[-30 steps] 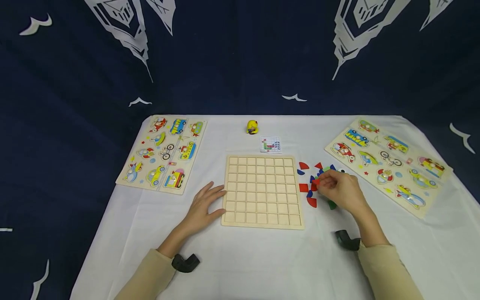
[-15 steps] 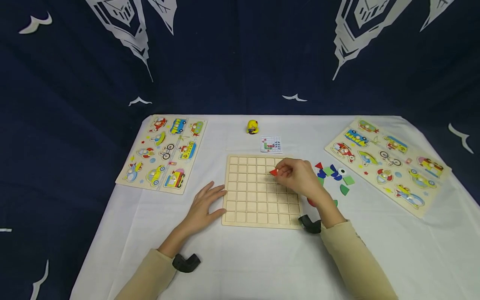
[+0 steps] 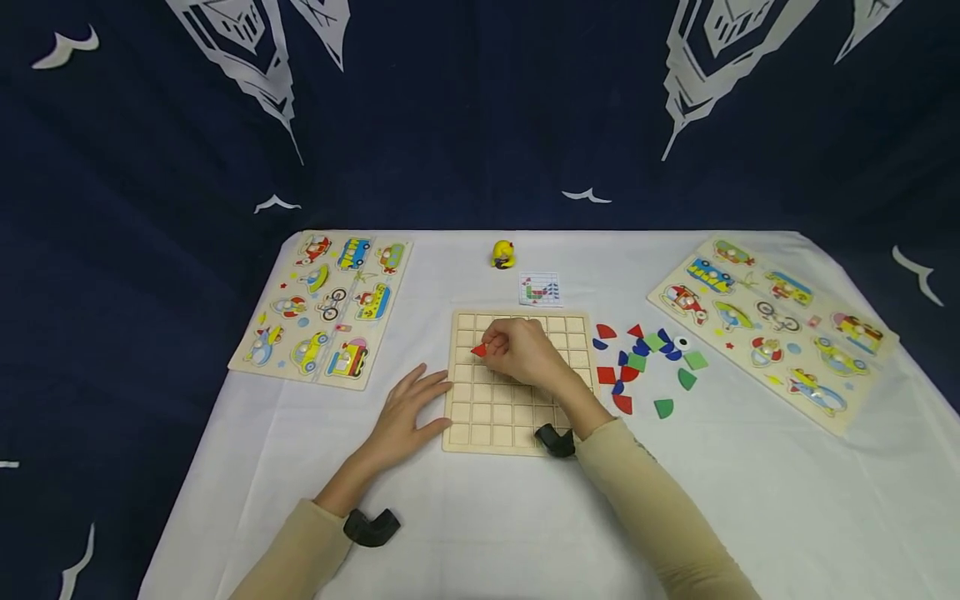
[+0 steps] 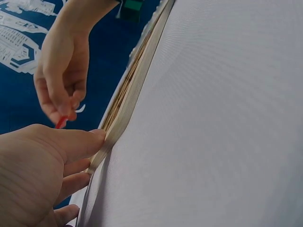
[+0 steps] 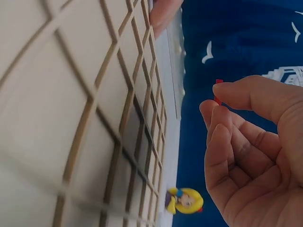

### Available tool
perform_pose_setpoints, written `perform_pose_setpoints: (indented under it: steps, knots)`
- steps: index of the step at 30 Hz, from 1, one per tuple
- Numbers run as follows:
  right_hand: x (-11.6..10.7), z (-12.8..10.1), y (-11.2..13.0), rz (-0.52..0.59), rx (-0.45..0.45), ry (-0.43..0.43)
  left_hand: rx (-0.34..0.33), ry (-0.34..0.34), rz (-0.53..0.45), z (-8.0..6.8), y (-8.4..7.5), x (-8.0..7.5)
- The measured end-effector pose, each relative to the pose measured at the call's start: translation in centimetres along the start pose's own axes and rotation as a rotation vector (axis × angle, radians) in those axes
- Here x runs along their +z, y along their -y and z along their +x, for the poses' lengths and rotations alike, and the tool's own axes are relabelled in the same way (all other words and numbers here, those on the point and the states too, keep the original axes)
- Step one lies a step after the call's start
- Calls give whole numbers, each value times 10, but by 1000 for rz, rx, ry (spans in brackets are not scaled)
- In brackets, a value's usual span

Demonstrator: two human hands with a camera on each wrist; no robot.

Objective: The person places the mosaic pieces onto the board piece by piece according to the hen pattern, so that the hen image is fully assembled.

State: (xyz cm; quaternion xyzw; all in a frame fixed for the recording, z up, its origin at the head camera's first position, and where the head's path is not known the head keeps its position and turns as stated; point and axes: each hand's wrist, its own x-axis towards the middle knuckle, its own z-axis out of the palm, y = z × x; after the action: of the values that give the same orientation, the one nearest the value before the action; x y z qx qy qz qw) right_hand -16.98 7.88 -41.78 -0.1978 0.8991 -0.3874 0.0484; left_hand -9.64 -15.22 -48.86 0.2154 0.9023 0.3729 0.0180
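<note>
Between thumb and fingertips my right hand [image 3: 521, 350] pinches a red triangle piece [image 3: 478, 351], held above the upper left part of a wooden grid board [image 3: 502, 412]. The right wrist view shows the red piece [image 5: 218, 92] on edge, apart from the board's ridges. My left hand [image 3: 408, 417] rests at the board's left edge with fingers spread, its fingertips and thumb touching the rim; the left wrist view shows that thumb [image 4: 85, 142] against the board's side. To the board's right lie several loose pieces: red quarter circles [image 3: 622, 404], a red square [image 3: 606, 376], green pieces [image 3: 663, 408] and blue half circles.
A small printed pattern card [image 3: 540, 289] lies behind the board, with a yellow toy figure [image 3: 503, 254] beyond it. Picture puzzle boards lie at the left [image 3: 322, 308] and right [image 3: 772, 325] on the white cloth. A dark patterned curtain [image 3: 480, 108] hangs behind.
My right hand has carried the red triangle piece leftward from the loose pile to above the board's left part. The left hand has stayed at the board's edge.
</note>
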Motion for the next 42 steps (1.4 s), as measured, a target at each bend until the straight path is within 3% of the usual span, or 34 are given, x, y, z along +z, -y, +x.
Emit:
perform_pose_setpoints:
  steps: [11,20,42]
  knots:
    - [23,23,3,-7,25,28,-2,0,-5,-2,1,0]
    - [28,26,-2,-55,79,56,0,0,-3,-2,1,0]
    - [29,30,-5,-102,76,96,10,-9,-18,-1,0,0]
